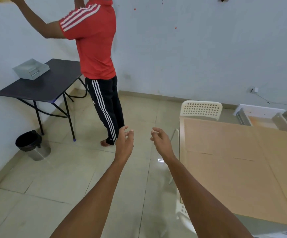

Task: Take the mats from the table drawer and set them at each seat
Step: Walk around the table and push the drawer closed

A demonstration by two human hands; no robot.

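Both hands reach out over the tiled floor (70,177) with nothing in them: the left hand (124,145) has a wide, loose grip with its fingers spread, and the right hand (160,140) is likewise empty, its fingers slightly curled and apart. The two hands sit near each other, not touching, just left of the light wooden surface (242,169) that fills the right side of the view. No mats can be seen on that surface. At its far right corner a drawer (266,120) stands pulled out, its pale wooden bottom showing; whether it holds anything cannot be told. A white perforated chair (201,109) stands at the far edge of the surface. Across the floor a person in a red shirt (94,42) stands by the wall, beside a dark folding table (41,86) carrying a grey box (30,69). A metal bin (33,146) with a black liner sits on the floor near that table's legs.
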